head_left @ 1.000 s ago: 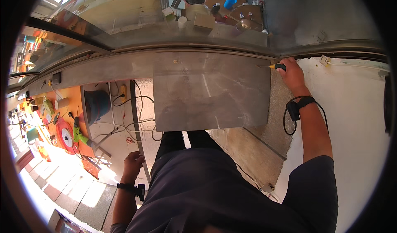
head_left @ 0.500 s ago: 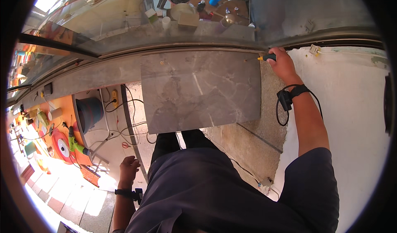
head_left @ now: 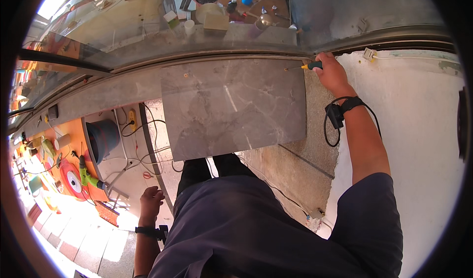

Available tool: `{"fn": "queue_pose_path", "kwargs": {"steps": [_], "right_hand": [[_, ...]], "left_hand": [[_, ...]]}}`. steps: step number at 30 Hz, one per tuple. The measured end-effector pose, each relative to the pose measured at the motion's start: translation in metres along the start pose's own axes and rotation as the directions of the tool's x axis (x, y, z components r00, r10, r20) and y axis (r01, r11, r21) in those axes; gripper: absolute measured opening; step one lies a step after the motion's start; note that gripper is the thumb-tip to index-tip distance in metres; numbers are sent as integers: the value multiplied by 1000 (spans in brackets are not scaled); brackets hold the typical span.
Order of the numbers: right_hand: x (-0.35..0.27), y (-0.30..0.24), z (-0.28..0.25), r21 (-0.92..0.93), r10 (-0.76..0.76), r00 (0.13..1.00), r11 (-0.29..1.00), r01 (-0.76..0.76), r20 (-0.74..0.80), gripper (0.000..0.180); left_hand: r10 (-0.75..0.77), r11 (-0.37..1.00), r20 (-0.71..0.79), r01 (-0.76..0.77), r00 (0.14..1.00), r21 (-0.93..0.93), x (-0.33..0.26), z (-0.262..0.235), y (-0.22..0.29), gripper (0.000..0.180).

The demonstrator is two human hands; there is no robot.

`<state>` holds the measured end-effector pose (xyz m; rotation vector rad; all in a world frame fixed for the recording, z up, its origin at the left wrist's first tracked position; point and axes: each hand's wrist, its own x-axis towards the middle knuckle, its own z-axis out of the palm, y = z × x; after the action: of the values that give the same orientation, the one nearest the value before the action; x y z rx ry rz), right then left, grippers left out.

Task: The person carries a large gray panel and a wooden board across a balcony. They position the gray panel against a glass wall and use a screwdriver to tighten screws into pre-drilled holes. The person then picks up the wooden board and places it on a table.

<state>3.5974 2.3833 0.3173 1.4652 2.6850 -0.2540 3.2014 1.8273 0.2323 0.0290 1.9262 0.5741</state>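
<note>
Right hand (head_left: 331, 71): we grip a green-and-yellow-handled screwdriver (head_left: 308, 66) at the grey marble-patterned slab (head_left: 231, 108).
Left hand (head_left: 151, 200): ours, loosely curled, holding nothing.

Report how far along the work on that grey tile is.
Done: the grey tile already lies flat against the metal rail. In hand: the right hand holds a screwdriver, its tip at the tile's upper right corner by the rail. The left hand hangs free by the leg, holding nothing. Left: the bare rough strip to the tile's right is uncovered; whether more fixing is needed cannot be told.
</note>
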Motion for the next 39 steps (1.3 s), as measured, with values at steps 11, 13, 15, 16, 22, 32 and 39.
{"fn": "queue_pose_path", "kwargs": {"steps": [11, 13, 15, 16, 22, 32, 39], "right_hand": [[0, 20, 11, 99, 444, 895, 890, -445, 32, 34], [0, 12, 16, 28, 211, 976, 977, -210, -59, 34], [-4, 1, 10, 3, 41, 999, 999, -41, -13, 34], [-4, 1, 11, -18, 48, 999, 999, -48, -16, 34], [9, 1, 4, 99, 447, 886, 883, -459, 118, 35], [-7, 0, 12, -71, 30, 999, 997, -33, -39, 32], [22, -12, 5, 48, 537, 821, 831, -554, 194, 34]], "left_hand": [[37, 999, 58, -36, 998, -21, 5, 4, 1, 36], [9, 1000, 31, -8, 999, -25, 2, 2, 0, 33], [-4, 1000, 15, 4, 1000, -12, 1, -1, -2, 33], [-10, 1000, 8, 10, 1000, -4, 1, -2, -2, 33], [0, 1000, 32, 0, 999, -3, 2, -2, -3, 38], [3, 1000, 18, -3, 1000, -11, 2, 1, 3, 34], [8, 1000, 38, -8, 999, -13, 5, 5, 7, 34]]}}
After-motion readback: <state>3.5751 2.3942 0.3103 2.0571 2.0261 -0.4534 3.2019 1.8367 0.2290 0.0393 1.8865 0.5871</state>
